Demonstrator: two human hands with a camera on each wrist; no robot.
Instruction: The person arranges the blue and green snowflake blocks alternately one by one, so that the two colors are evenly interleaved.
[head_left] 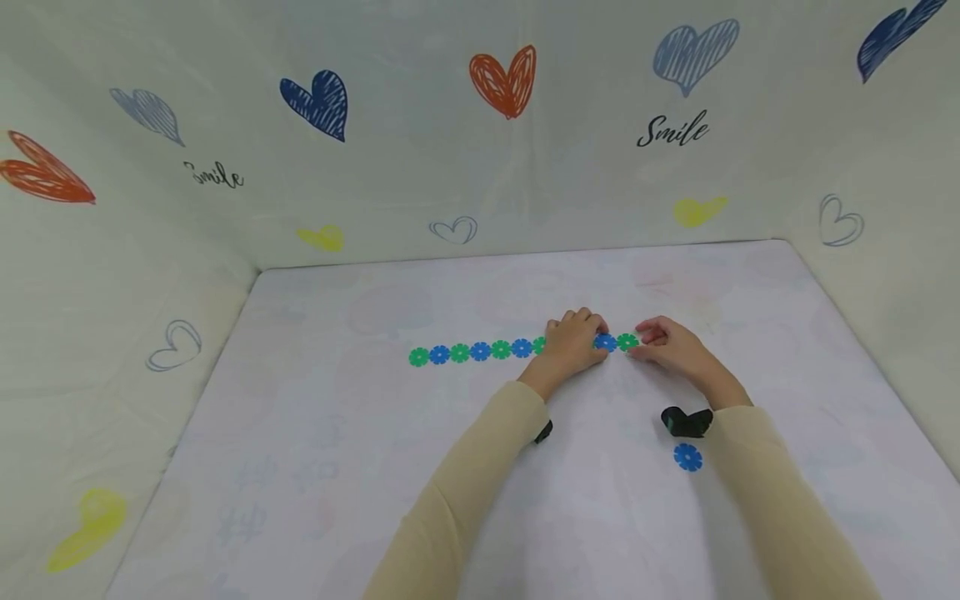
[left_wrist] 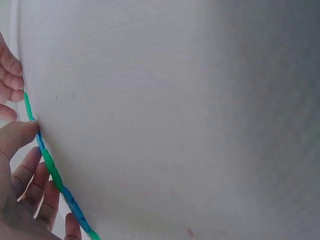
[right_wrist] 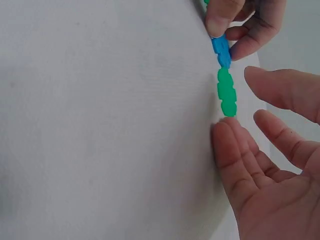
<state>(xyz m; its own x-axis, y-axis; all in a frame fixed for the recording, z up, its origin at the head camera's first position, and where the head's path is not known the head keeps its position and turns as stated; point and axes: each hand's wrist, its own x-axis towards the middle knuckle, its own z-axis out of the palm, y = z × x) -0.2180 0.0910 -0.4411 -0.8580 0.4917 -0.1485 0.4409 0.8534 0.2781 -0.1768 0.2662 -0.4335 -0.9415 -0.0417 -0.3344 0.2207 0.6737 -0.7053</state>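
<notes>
A straight row of alternating green and blue flower-shaped discs [head_left: 480, 351] lies across the white table. My left hand [head_left: 573, 343] reaches over the row and hides several of its discs. In the right wrist view its thumb and fingers pinch a blue disc [right_wrist: 221, 52] near the row's right end. The last green disc [head_left: 627, 342] joins on to that blue one, seen edge-on as a green disc [right_wrist: 227, 94]. My right hand [head_left: 671, 350] is at this end, fingers spread loosely, with fingertips [right_wrist: 226, 131] right by the green disc's edge.
A loose blue flower disc [head_left: 687, 457] lies nearer me, left of the right sleeve [head_left: 772, 492]. Above it, a black object [head_left: 686, 422] shows by the right cuff. A white backdrop [head_left: 405, 167] printed with hearts rises behind the table [head_left: 315, 450].
</notes>
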